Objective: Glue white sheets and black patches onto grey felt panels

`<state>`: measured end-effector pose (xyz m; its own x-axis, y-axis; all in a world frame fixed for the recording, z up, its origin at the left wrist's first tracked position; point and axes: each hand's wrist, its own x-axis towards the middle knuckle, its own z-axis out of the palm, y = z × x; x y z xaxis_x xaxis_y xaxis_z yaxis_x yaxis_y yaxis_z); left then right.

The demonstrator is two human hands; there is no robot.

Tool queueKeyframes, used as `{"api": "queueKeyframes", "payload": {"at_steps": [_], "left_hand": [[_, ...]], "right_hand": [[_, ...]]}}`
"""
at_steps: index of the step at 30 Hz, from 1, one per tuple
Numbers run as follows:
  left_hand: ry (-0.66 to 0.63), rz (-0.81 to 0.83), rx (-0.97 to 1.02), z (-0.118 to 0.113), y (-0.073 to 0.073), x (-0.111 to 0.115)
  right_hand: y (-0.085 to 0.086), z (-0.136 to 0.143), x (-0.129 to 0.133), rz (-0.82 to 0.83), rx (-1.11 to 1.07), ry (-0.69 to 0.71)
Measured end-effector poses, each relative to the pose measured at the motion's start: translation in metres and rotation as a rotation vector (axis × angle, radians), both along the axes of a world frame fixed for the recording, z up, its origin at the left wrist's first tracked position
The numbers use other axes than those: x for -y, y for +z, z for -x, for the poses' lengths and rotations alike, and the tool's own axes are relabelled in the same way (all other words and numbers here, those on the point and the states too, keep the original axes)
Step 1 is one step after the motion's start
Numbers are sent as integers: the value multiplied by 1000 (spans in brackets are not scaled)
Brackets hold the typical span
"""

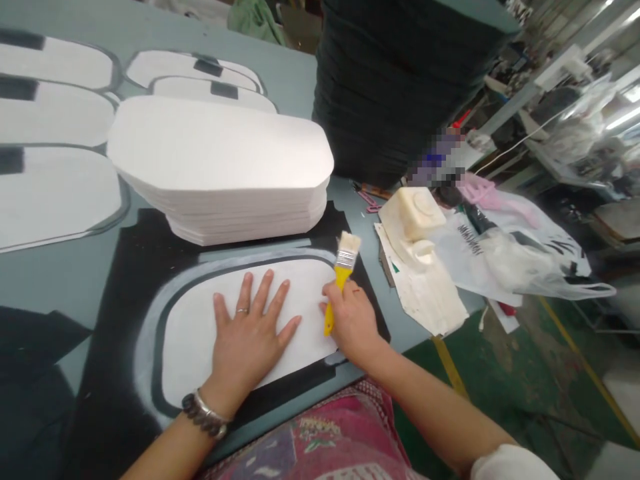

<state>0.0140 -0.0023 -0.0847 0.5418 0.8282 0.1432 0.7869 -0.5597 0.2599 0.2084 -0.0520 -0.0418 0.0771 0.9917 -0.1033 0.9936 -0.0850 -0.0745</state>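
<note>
My left hand [250, 337] lies flat with spread fingers on a white rounded panel [190, 333]. That panel rests on a black sheet [113, 313], and a pale smeared band runs round its left and upper edge. At the panel's right end, my right hand [353, 320] grips a brush [343, 273] by its yellow handle, bristles pointing up and away from me. Just beyond the panel stands a stack of white boards [220, 153].
More white panels with dark patches [55, 193] lie at the left. A tall dark stack [395, 87] rises behind. To the right are a cream container [413, 213], stained sheets [430, 293], pink-handled scissors [369, 202] and plastic bags [520, 253]. A person is partly visible beyond.
</note>
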Motion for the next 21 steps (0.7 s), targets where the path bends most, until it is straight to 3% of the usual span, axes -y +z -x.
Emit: {"api": "queueKeyframes", "payload": {"at_steps": [4,8,14,21], "left_hand": [[1,11,-25,-4,2,-1],[6,52,-4,2,3,-2],[133,75,-17,37,7,-4],[121,57,-55,38,5,-1]], "right_hand": [[-32,29,-23,-154,-194,141],[-48,37,-28,-185,-214,79],[-43,33,-28,-102,-186,32],[-31,28,-27,-130,-304,6]]}}
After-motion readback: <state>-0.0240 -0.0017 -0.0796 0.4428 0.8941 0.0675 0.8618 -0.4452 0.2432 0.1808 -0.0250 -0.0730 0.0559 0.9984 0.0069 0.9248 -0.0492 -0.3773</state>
